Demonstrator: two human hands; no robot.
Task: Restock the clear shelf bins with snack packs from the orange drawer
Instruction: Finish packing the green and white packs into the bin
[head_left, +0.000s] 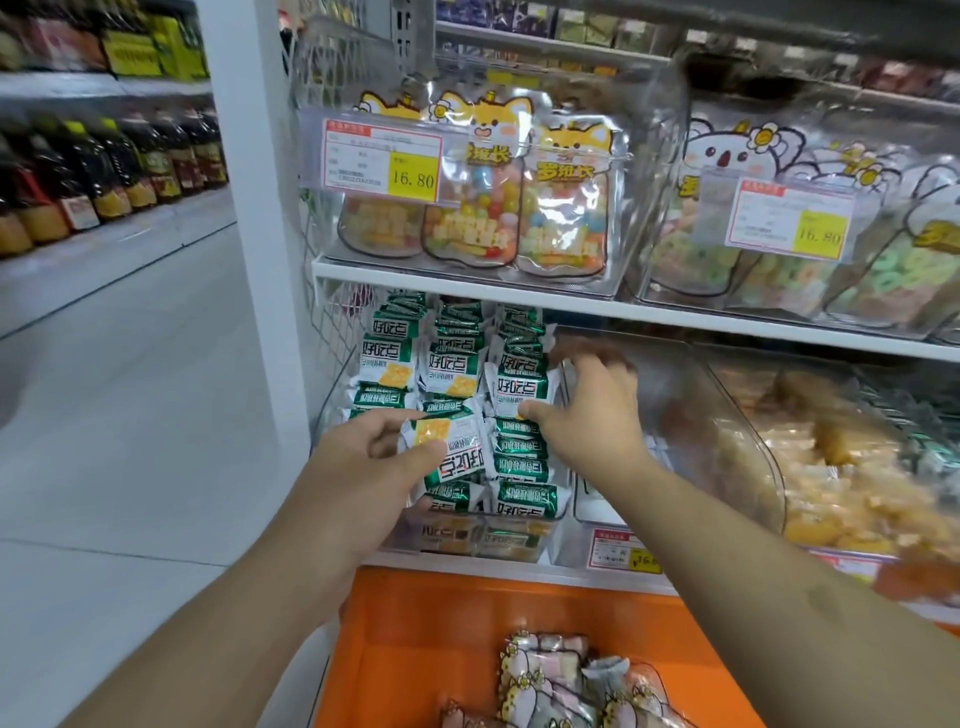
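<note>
Shelf bin (563, 512) brims with green packs; our left hand (363, 467) pinches one pack (452, 447), right hand (587, 410) fingers spread against the stack (519, 384).

Left hand (363, 462) grips green pack (451, 453); right hand (587, 410) presses stacked packs (519, 379).

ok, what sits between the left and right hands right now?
Head view: green-and-white snack packs stacked in the clear bin fill the gap. The left hand pinches one pack; the right hand touches the stack.

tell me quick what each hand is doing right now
Left hand: pinching a green and white snack pack.
Right hand: fingers spread, open, resting on the stacked packs in the clear bin.
</note>
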